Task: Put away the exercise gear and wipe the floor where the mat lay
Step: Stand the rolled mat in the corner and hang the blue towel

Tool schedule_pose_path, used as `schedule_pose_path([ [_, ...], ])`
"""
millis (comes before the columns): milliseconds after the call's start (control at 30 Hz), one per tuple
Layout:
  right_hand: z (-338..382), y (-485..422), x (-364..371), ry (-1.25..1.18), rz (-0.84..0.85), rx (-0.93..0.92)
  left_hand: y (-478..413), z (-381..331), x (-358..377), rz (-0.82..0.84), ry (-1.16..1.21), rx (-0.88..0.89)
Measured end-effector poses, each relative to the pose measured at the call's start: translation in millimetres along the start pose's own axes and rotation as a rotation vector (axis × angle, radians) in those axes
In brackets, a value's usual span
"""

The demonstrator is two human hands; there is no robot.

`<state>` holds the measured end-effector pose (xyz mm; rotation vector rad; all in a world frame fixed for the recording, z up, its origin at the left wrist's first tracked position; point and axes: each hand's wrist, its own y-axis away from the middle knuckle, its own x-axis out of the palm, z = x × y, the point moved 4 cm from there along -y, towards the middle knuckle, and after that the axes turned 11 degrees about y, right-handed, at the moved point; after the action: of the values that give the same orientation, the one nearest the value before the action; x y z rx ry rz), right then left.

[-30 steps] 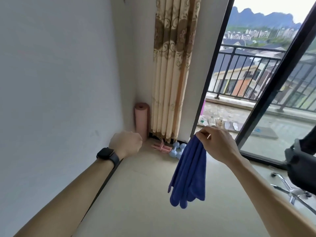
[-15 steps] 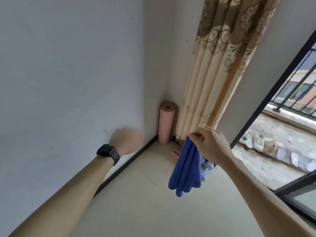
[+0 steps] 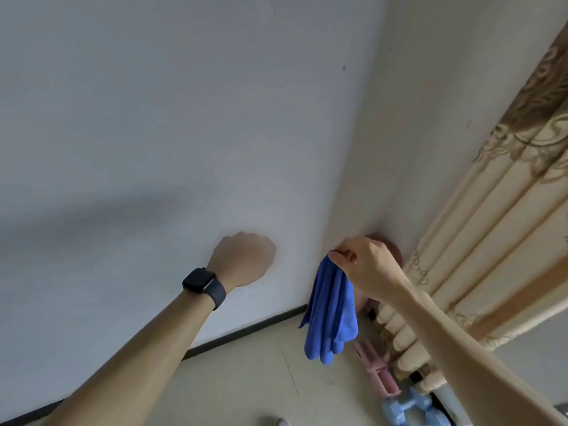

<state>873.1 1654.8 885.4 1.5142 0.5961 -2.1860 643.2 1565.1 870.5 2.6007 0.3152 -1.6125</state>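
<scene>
Near the room's corner, the right hand (image 3: pixel 367 269) pinches the top edge of a blue cloth (image 3: pixel 333 312) between thumb and fingertips, and the cloth hangs free above the floor (image 3: pixel 239 392). The left hand (image 3: pixel 244 259), a dark watch (image 3: pixel 203 285) on its wrist, is curled into a loose fist holding nothing, raised before the wall (image 3: pixel 153 118). A pink rolled mat (image 3: pixel 392 250) stands mostly hidden behind the right hand; blue dumbbells (image 3: pixel 408 408) and a pink grip tool (image 3: pixel 381 372) lie by the curtain (image 3: pixel 479 241).

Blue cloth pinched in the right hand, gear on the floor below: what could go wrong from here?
1. The right hand pinches only a top corner of the blue cloth; it could slip.
2. The pink gear and blue dumbbells lie by the curtain hem, a possible trip hazard when stepping in to wipe.
</scene>
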Motion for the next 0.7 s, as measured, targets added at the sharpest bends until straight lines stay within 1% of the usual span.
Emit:
schedule_pose_path([
  [67,6.3,-35.3,-6.4,-0.018,0.012,-0.051,-28.2,-3.2,-14.3,-0.038,0.07,-0.012],
  [167,17.1,-82.2,-21.4,-0.024,0.042,-0.134,-69.3,-11.9,-35.5,-0.022,0.193,0.001],
  [233,23.8,-114.0,-34.5,-0.046,0.024,-0.167,-96.7,-20.2,-51.5,-0.012,0.306,0.034],
  [333,33.8,-153.0,-54.8,-0.117,-0.013,-0.217,-127.1,-31.3,-72.0,-0.065,0.436,0.105],
  [433,46.2,-182.0,-73.6,-0.175,-0.056,-0.294,-146.5,-36.8,-93.5,-0.141,0.464,0.139],
  [533,52.0,-210.9,-90.1,-0.291,-0.083,-0.305,-165.3,-36.7,-122.4,-0.252,0.53,0.124],
  [600,56.6,-229.8,-98.0,-0.359,-0.013,-0.286,-175.2,-38.4,-141.5,-0.316,0.511,0.117],
  [700,64.8,-252.4,-102.9,-0.344,0.072,-0.311,-183.4,-37.2,-169.4,-0.367,0.418,0.085],
])
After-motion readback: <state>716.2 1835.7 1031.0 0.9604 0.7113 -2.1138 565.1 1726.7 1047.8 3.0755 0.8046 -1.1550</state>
